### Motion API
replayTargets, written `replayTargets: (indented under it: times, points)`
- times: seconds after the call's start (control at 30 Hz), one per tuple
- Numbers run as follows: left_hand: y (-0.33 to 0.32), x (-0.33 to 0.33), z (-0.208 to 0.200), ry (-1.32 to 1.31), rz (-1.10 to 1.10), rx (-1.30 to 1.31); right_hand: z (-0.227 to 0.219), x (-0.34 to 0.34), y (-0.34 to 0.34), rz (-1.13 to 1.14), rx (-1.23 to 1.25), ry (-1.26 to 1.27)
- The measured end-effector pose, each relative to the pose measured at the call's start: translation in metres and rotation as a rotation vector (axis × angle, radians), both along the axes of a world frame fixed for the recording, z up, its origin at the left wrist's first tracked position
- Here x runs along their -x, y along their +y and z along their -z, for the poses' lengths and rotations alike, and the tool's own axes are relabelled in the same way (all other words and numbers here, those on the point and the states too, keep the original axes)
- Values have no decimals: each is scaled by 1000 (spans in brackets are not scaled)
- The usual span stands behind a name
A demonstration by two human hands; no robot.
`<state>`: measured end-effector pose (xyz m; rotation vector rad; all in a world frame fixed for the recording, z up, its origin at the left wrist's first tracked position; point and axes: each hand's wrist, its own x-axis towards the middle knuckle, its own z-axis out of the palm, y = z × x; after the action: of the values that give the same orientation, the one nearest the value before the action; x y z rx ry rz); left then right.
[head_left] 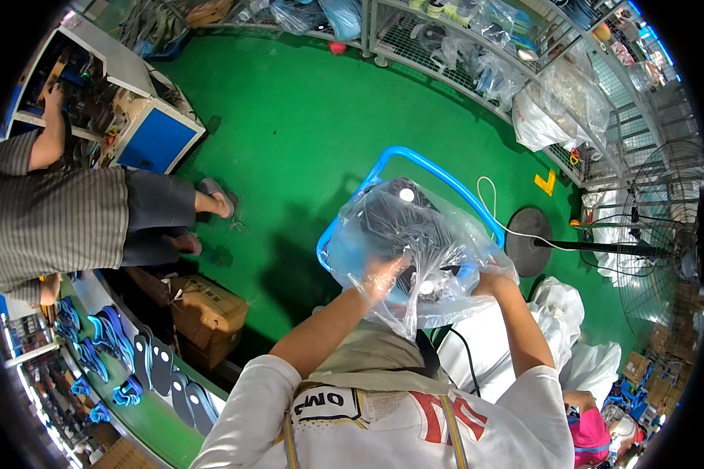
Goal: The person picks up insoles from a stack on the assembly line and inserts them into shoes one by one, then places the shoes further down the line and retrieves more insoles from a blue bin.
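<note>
A clear plastic bag (465, 234) sits within a bright blue tube frame (440, 166), in front of the person's body. Through the film show dark flat pieces (383, 215), two of them marked by a white round spot.

The left hand (385, 275) is at the near left part of the bag, blurred by film around it; whether its fingers are closed on anything cannot be told. The right hand (490, 281) is at the bag's right edge, fingers covered by plastic, so its grip cannot be told either.

The person's white shirt (383, 442) has bold dark lettering in an outlined box and large red print, partly crossed by grey-and-yellow straps (454, 434). White sacks (559, 309) lie to the right of the bag. Beyond them stands a fan (665, 242) with a round dark base (529, 241), near a yellow angled mark (545, 183) on the green floor (266, 125).

At left, a cardboard box (207, 313) carries dark printed characters, too small to read. A bench (152, 418) beside it holds dark soles (161, 366) and blue straps (113, 336). Behind it, a co-worker in a striped shirt (55, 223) reaches toward a cabinet (155, 142). Along the far wall, a wire shelf (403, 35) holds plastic-wrapped goods and a white bag (536, 121) with faint reddish print.
</note>
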<state>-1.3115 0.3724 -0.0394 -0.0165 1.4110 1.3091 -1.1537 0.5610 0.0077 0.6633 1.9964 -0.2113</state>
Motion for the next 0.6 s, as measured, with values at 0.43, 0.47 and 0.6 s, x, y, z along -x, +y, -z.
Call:
replayTargets:
  times: [0.43, 0.47, 0.6]
  points:
    - [6, -11, -19, -535, 178, -203, 168, -16, 37, 1459, 941, 691]
    - [0, -8, -13, -533, 142, -200, 150, -3, 21, 1623, 1179, 742]
    - [-3, -7, -1, -500, 104, -229, 98, 15, -2, 1130, 1040, 1199]
